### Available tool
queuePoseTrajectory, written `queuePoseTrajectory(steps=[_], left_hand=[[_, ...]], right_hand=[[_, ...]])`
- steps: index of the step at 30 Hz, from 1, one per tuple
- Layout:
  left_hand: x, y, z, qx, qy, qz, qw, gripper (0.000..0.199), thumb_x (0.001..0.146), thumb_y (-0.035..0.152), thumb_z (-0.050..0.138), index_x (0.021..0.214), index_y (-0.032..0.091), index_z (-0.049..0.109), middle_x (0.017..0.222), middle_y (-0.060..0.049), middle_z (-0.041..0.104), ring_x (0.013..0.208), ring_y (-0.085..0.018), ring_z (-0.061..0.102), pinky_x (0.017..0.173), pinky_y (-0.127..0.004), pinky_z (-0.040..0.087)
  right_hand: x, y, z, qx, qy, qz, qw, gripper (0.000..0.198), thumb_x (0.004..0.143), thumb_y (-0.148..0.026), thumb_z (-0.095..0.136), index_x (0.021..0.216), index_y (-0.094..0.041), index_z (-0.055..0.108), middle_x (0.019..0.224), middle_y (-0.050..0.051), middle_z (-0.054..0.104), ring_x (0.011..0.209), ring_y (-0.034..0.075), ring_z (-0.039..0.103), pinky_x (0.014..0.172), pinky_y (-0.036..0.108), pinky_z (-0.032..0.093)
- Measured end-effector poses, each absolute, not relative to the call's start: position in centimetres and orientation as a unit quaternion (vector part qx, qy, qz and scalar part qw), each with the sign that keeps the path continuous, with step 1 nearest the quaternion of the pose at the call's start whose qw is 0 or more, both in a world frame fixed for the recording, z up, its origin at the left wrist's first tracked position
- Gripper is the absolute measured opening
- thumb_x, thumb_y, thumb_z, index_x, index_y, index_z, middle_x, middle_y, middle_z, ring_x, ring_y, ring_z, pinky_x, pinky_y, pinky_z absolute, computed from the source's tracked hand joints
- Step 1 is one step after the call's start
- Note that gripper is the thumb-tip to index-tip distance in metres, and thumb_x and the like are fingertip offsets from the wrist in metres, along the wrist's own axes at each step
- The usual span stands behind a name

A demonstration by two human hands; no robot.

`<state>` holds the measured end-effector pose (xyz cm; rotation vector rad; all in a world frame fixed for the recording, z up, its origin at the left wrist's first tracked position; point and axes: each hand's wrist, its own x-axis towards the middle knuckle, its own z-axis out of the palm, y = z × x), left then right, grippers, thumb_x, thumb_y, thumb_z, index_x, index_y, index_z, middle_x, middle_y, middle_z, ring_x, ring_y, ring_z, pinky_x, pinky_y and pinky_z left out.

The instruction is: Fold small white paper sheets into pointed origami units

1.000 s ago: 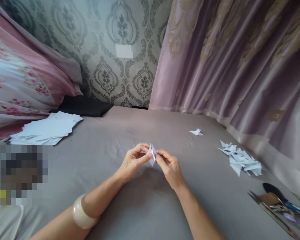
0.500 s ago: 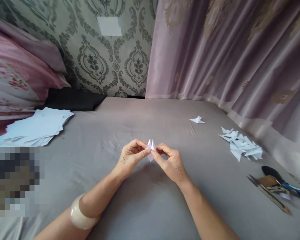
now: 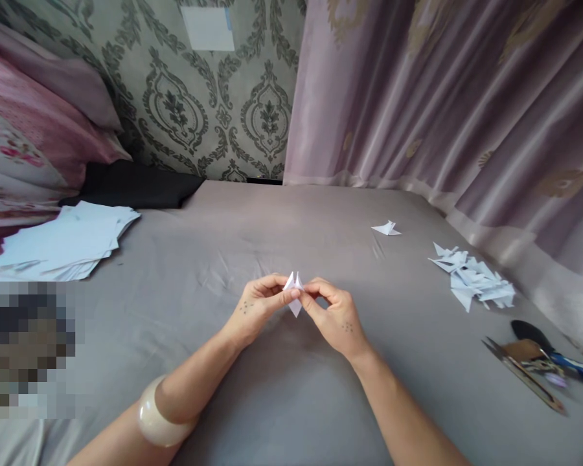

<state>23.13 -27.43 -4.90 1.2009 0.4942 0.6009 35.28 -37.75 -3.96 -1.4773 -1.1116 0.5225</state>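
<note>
Between my two hands is a small folded white paper piece (image 3: pixel 295 305), with two narrow points sticking up and one point hanging down. My left hand (image 3: pixel 258 307) pinches it from the left, thumb across its front. From the right, my right hand (image 3: pixel 334 312) grips its other side between thumb and fingers. Both hands are just above the grey sheet (image 3: pixel 272 388), and the fingertips partly cover the paper. A cream bangle (image 3: pixel 161 414) is on my left forearm.
White paper sheets (image 3: pixel 68 239) lie stacked at left, by a black cloth (image 3: pixel 140 186). One folded paper figure (image 3: pixel 387 228) sits far right, near a pile of folded papers (image 3: pixel 479 279). Scissors (image 3: pixel 525 375) and small items (image 3: pixel 539 356) lie at right. A pixelated patch covers the lower left.
The view has tilted down slightly. Both hands stay together on the paper; the left thumb has shifted slightly right across its front, and more of the lower point shows.
</note>
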Motion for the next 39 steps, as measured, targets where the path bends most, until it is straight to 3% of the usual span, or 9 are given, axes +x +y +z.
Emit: queuePoseTrajectory(steps=[3,8,23,39], left_hand=[[23.1,-27.3,-4.6,0.564,0.237,0.292,0.735,0.010,0.070,0.027,0.079,0.073,0.018,0.076,0.078,-0.002,0.068,0.078,-0.015,0.062,0.075,-0.026,0.048],[22.9,-27.3,-4.3,0.611,0.233,0.304,0.693,0.010,0.073,0.030,0.077,0.074,0.020,0.077,0.080,-0.003,0.067,0.079,-0.015,0.060,0.076,-0.027,0.047],[22.7,-27.3,-4.7,0.699,0.146,0.262,0.649,0.012,0.082,0.030,0.069,0.077,0.019,0.072,0.081,-0.004,0.064,0.079,-0.016,0.061,0.078,-0.029,0.046],[22.7,-27.3,-4.5,0.732,0.124,0.245,0.624,0.018,0.083,0.034,0.067,0.079,0.017,0.071,0.080,-0.004,0.063,0.078,-0.015,0.059,0.076,-0.027,0.045]], right_hand=[[35.2,-37.8,-3.9,-0.648,-0.462,0.231,0.560,0.013,0.084,-0.033,0.062,0.078,-0.023,0.067,0.075,0.001,0.065,0.072,0.016,0.059,0.071,0.030,0.047],[35.3,-38.1,-3.3,-0.650,-0.446,0.222,0.573,0.017,0.082,-0.032,0.066,0.097,-0.024,0.068,0.093,0.005,0.067,0.085,0.019,0.061,0.080,0.034,0.049],[35.5,-38.4,-2.7,-0.621,-0.429,0.268,0.599,0.009,0.078,-0.031,0.071,0.073,-0.024,0.070,0.076,0.001,0.061,0.071,0.015,0.058,0.067,0.029,0.046],[35.3,-38.6,-2.6,-0.623,-0.445,0.261,0.588,0.008,0.082,-0.025,0.065,0.074,-0.021,0.067,0.078,0.001,0.061,0.075,0.015,0.058,0.071,0.028,0.046]])
